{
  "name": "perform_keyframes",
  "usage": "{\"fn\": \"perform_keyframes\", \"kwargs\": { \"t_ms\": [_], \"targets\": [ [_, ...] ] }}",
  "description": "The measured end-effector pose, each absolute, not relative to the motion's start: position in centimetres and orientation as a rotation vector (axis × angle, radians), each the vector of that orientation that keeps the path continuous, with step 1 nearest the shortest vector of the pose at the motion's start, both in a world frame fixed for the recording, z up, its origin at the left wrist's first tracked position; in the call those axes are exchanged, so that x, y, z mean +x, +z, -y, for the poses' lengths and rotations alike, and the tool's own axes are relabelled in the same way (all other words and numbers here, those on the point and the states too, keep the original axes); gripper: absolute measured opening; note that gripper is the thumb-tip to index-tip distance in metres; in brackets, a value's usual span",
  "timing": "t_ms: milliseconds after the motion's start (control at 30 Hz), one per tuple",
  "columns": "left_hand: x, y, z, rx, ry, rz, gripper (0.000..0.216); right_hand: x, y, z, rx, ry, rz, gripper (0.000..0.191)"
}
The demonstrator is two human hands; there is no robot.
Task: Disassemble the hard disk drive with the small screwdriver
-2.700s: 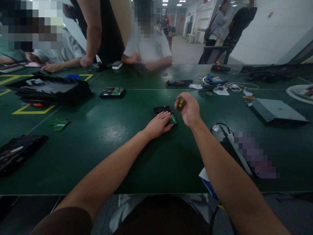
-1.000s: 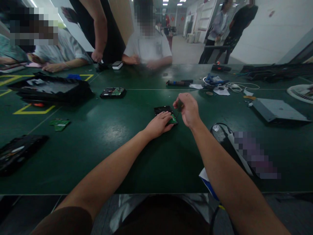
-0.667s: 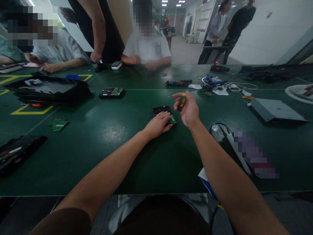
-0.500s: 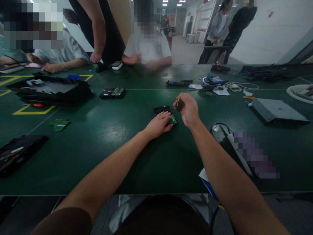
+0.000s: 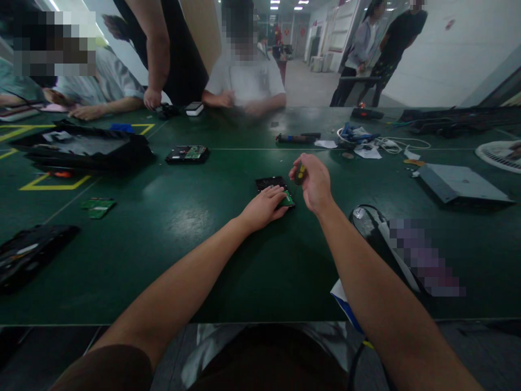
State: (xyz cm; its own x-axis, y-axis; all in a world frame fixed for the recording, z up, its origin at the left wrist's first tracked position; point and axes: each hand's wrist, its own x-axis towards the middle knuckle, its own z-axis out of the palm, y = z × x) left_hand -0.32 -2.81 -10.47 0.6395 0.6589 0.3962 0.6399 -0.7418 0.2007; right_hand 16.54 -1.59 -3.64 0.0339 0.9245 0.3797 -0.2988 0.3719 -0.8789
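Note:
A hard drive [image 5: 269, 182], black with a green circuit board, lies flat on the green table in front of me. My left hand [image 5: 266, 205] holds it down, fingers over its top and thumb along the near right edge; much of it is hidden beneath. Just above the drive's right end, my right hand [image 5: 311, 179] is closed round a screwdriver [image 5: 301, 172] with a dark and yellow handle. The shaft is too thin to make out, so I cannot tell whether its tip touches the drive.
A second drive [image 5: 188, 154] lies further back, left of centre. Green circuit boards [image 5: 98, 207] and black casings [image 5: 91, 149] are on the left. To the right stand a grey metal box [image 5: 464, 182], cables [image 5: 401, 144] and a black-handled tool [image 5: 298, 138]. Several people sit or stand beyond the table.
The screwdriver handle has turned slightly in my right hand, showing its yellow part differently. My left hand and the hard drive stay put. A standing person's hand shifted slightly left.

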Motion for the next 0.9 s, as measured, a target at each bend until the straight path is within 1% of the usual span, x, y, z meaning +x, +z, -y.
{"fn": "perform_keyframes", "kwargs": {
  "t_ms": [67,233,400,567,633,900],
  "targets": [
    [-0.31,-10.45,2.81,2.808,0.704,-1.112,0.040,16.46,-3.58,1.75,-0.694,1.074,1.168,0.040],
    [-0.34,-10.40,2.77,2.812,0.683,-1.113,0.039,16.23,-3.31,2.00,-0.694,1.115,1.168,0.043],
    [-0.40,-10.24,2.88,2.793,0.682,-1.119,0.038,16.40,-3.34,1.80,-0.718,1.098,1.169,0.053],
    [-0.37,-10.24,2.94,2.794,0.691,-1.118,0.038,16.41,-3.57,1.74,-0.736,1.059,1.158,0.044],
    [-0.34,-10.34,2.88,2.800,0.700,-1.121,0.038,16.32,-3.58,1.81,-0.708,1.075,1.149,0.043],
    [-0.32,-10.19,2.85,2.784,0.654,-1.131,0.039,16.41,-3.30,1.63,-0.747,1.109,1.142,0.054]
  ]
}}
